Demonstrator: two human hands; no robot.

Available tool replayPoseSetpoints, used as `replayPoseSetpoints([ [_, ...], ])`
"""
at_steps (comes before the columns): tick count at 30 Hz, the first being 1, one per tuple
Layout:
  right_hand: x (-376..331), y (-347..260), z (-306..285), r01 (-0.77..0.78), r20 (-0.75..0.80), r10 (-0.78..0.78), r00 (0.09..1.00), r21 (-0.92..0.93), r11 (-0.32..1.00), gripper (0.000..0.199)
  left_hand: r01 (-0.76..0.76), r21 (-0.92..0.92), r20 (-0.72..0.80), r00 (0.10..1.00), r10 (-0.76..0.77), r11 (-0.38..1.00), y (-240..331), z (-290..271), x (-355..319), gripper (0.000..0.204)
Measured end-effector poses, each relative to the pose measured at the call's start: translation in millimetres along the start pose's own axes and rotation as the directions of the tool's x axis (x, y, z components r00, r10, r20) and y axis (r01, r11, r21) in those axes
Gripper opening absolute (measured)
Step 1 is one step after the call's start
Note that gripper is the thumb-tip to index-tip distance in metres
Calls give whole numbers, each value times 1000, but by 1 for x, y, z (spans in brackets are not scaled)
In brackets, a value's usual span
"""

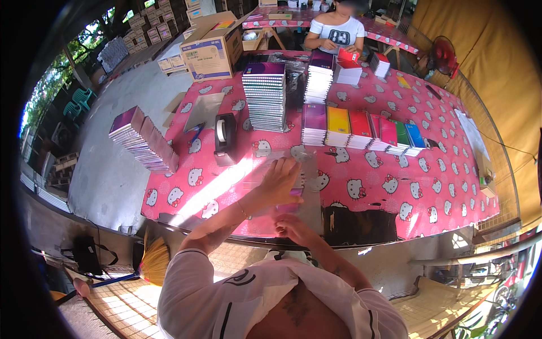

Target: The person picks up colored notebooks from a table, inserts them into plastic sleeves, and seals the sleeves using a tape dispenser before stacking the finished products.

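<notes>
A purple spiral notebook (288, 208) lies in front of me near the table's front edge, partly covered by clear plastic (307, 161). My left hand (276, 183) rests over it, palm down, with the thumb apart from the fingers; it hides most of the cover. Close to the notebook's near end, my right hand (296, 230) is closed with curled fingers. Whatever they pinch, perhaps the plastic's edge, is too small to make out. To the left stands a black tape dispenser (225, 141), with a blue pen (197, 133) beyond it.
Stacks of notebooks stand at left (144, 141) and centre (264, 99), with a row of coloured notebooks (360, 125) at right. A cardboard box (212, 53) sits at the far left corner. Across the pink table (361, 186) a person (339, 34) handles a red notebook. A fan (444, 56) stands right.
</notes>
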State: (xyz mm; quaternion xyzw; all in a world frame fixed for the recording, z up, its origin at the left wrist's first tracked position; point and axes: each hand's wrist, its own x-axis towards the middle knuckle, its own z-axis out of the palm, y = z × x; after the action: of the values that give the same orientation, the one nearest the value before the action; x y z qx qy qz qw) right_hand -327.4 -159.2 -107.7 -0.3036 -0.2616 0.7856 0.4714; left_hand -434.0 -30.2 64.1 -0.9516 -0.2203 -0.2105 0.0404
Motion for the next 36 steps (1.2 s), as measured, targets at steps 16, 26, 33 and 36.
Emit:
replayPoseSetpoints([
  [16,1,-127,20,369,-12,-544,839,-723,584,63,289,-660,-80,891,-447,693,-6,16,-68,42],
  [26,-24,-167,143,110,368,-678,636,-913,-393,33,748,-648,126,292,-948,144,-213,30,-129,29],
  [33,1,-149,135,-42,278,-664,694,-906,-422,37,237,-921,340,99,-935,-309,-186,76,-142,12],
  [36,6,-146,136,-52,250,-648,720,-911,-409,35,766,-394,-250,442,-862,507,-201,60,-148,19],
])
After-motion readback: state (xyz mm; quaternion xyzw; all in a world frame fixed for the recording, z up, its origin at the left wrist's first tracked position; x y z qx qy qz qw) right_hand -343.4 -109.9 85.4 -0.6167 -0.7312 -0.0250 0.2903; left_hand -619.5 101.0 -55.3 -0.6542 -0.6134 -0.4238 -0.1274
